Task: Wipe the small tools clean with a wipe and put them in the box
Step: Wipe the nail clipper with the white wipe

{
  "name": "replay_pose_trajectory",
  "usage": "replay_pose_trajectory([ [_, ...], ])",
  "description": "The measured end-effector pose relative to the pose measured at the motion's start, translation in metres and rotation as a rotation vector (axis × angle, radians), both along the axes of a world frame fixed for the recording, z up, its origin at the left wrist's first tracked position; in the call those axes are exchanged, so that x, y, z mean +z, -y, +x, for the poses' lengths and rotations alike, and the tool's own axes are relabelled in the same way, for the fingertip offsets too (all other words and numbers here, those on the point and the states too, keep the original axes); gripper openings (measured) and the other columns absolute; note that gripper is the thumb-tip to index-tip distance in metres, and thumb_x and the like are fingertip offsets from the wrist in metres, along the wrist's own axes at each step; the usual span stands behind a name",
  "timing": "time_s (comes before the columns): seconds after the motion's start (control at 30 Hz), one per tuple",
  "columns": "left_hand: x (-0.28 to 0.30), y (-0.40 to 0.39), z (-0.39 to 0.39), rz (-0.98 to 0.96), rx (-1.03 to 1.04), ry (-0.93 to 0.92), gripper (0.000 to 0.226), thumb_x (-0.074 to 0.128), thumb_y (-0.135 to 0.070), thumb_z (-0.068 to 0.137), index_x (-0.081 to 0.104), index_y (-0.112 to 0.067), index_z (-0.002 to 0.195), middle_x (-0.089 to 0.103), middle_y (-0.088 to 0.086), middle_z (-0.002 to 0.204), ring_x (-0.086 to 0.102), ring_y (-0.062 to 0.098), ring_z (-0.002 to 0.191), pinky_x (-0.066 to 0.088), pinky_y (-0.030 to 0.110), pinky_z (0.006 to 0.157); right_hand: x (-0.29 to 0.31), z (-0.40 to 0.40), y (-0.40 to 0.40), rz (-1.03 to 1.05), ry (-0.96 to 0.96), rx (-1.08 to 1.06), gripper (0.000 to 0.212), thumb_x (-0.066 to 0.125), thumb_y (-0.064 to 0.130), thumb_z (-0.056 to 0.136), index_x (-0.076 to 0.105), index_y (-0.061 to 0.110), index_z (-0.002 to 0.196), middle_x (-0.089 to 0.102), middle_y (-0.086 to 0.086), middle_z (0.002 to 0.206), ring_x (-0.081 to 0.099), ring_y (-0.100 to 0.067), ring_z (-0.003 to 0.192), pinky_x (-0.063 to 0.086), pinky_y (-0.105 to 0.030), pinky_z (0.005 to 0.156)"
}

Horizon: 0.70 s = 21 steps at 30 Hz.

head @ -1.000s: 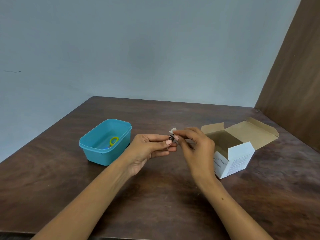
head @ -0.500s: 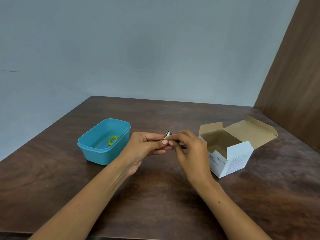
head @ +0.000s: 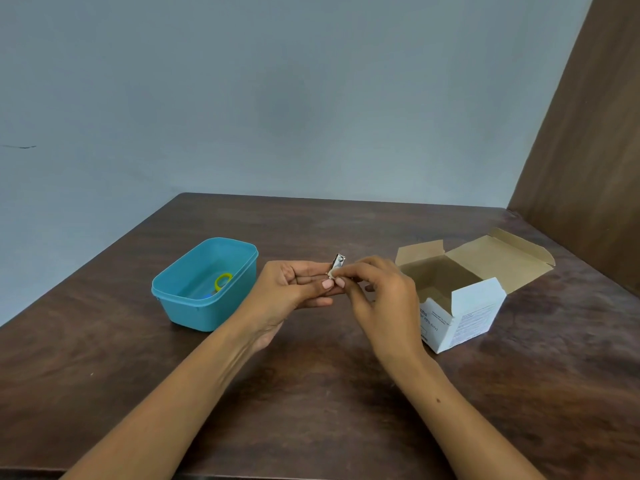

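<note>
A dark wooden table (head: 311,393) fills the lower half of the frame, with a pale blue-grey wall (head: 277,98) behind it and a brown panel (head: 588,150) running up the right edge. Right of centre sits an open white cardboard box (head: 464,313), flaps spread wide, brown inside, print on its near faces. Left of centre stands the teal plastic box (head: 194,306), lid off, and down inside it a yellow ring-shaped item (head: 222,281) with something blue just beside it, too small to make out. Both forearms come up from the bottom edge and meet at mid-frame, above the table and between the two boxes. The left hand (head: 294,289), palm turned up, has its fingers curled round a small metal tool (head: 338,262), which looks like a nail clipper, its shiny tip poking up past the fingertips. The right hand (head: 384,299) comes in from the other side, fingers bent, thumb and forefinger pinching a tiny white wipe (head: 331,274) right against the tool's lower part. Hands touching at the fingertips, well clear of the teal box.
</note>
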State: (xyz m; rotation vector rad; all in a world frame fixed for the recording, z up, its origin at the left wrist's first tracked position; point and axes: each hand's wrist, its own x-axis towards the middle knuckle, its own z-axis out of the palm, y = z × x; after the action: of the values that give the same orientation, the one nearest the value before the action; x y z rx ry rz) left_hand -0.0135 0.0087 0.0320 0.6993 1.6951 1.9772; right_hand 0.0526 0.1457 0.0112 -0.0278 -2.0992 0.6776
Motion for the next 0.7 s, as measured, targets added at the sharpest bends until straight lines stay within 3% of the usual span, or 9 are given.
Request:
replay_pose_trajectory([
  [0.17,0.0014,-0.0011,0.0013,-0.002,-0.028,-0.03,0.024,0.063,-0.001,0.084,0.069,-0.004,0.107,0.074,0.01,0.099,0.071,0.019,0.095,0.058,0.022,0.072,-0.0004,-0.001,0.0005,-0.008,-0.038,-0.027,0.017,0.07,0.006,0.08,0.074,0.02,0.09,0.068,0.004,0.087,0.062,-0.017,0.081,0.053,-0.036,0.063],
  [0.3,0.0016,-0.0027,0.0008,0.024,0.047,0.06,0.016,0.059,-0.01,0.09,0.071,-0.004,0.098,0.075,0.013,0.085,0.073,0.016,0.079,0.059,0.023,0.066,0.0001,0.0034,0.0037,0.09,0.008,-0.01,0.016,0.071,0.008,0.079,0.074,0.021,0.089,0.066,0.005,0.085,0.058,-0.015,0.082,0.046,-0.026,0.062],
  [0.4,-0.002,-0.0036,-0.0012,-0.001,0.091,0.068,0.02,0.064,-0.017,0.086,0.07,-0.001,0.098,0.073,0.014,0.079,0.072,0.015,0.07,0.059,0.023,0.063,-0.0008,0.0036,0.0068,0.168,0.06,0.013,0.016,0.069,0.009,0.078,0.073,0.02,0.088,0.065,0.005,0.083,0.056,-0.016,0.081,0.046,-0.028,0.059],
  [0.7,-0.0037,-0.006,-0.0025,-0.007,0.15,0.191,0.016,0.061,-0.009,0.088,0.067,0.004,0.095,0.071,0.011,0.073,0.07,0.011,0.058,0.055,0.017,0.052,0.0013,0.0027,0.0035,0.278,0.089,0.074,0.013,0.067,0.013,0.078,0.074,0.021,0.086,0.067,0.004,0.083,0.056,-0.019,0.081,0.048,-0.033,0.059],
])
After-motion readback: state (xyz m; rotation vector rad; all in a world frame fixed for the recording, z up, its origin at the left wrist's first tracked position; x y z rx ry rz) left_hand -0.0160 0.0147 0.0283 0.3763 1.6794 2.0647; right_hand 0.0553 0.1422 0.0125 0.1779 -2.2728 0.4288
